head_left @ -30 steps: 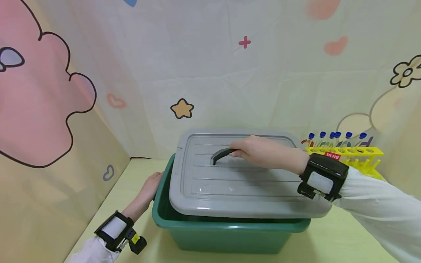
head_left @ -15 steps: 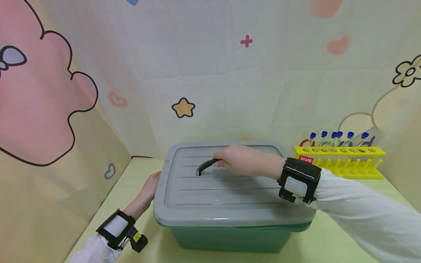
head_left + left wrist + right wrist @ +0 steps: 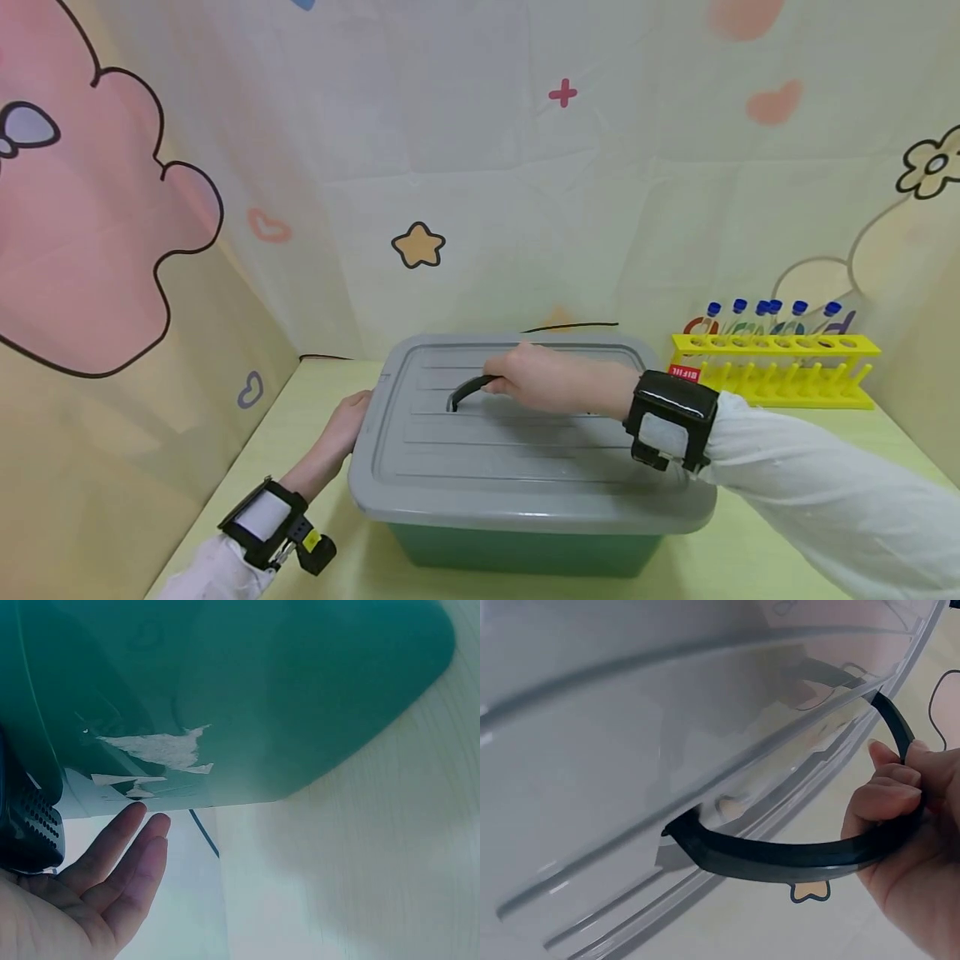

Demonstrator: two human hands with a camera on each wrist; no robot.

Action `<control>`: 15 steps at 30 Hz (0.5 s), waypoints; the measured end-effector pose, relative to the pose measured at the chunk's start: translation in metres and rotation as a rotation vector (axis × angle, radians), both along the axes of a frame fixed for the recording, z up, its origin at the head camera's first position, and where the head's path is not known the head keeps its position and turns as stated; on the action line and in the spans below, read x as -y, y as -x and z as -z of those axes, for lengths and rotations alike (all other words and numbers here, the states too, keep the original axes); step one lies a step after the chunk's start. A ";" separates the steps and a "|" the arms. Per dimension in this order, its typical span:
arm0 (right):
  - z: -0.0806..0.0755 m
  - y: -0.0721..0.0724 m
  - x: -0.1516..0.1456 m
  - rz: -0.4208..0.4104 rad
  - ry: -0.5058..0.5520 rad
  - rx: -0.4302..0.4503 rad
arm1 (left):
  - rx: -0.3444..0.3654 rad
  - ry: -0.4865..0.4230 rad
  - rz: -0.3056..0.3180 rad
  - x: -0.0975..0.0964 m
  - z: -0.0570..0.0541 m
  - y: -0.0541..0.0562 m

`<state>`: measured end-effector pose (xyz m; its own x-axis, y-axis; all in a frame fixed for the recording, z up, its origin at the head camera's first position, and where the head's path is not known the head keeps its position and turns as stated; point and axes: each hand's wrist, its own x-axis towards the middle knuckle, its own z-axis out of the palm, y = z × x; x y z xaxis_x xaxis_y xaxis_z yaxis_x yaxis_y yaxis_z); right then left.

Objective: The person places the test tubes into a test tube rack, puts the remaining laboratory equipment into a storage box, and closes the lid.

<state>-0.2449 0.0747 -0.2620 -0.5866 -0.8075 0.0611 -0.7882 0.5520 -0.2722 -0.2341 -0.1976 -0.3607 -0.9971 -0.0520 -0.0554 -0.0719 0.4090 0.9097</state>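
A grey ridged lid (image 3: 525, 483) lies over the green storage box (image 3: 525, 548), covering its opening. My right hand (image 3: 536, 377) grips the black handle (image 3: 467, 388) in the middle of the lid; the right wrist view shows the fingers curled round this arched handle (image 3: 780, 859). At the box's left side is my left hand (image 3: 351, 421), partly hidden by the lid edge in the head view. Its extended fingers (image 3: 135, 874) reach towards the green wall (image 3: 300, 690), which carries torn white sticker remains; whether the fingertips touch it I cannot tell. The thumb is out of sight.
A yellow test tube rack (image 3: 780, 343) with several blue-capped tubes (image 3: 799, 307) stands at the right, behind the right forearm. A patterned cloth wall (image 3: 480, 183) rises behind the box. The pale tabletop (image 3: 307, 417) shows at the left. A black perforated part (image 3: 34, 825) sits near the left hand.
My right hand has moved the lid left and down, so it now covers the box opening. The left hand has stayed at the box's left side.
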 end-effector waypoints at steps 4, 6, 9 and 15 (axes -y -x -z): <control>0.000 -0.002 0.001 0.000 0.001 0.005 | -0.005 -0.009 0.007 0.002 0.001 -0.001; 0.000 -0.001 0.002 0.001 0.003 0.001 | -0.012 -0.014 0.019 0.003 0.000 -0.001; 0.000 -0.001 0.001 0.006 -0.010 -0.045 | -0.027 -0.008 0.037 0.004 -0.001 -0.002; -0.001 0.005 -0.009 0.064 -0.035 -0.139 | -0.024 -0.042 0.023 0.006 -0.005 -0.003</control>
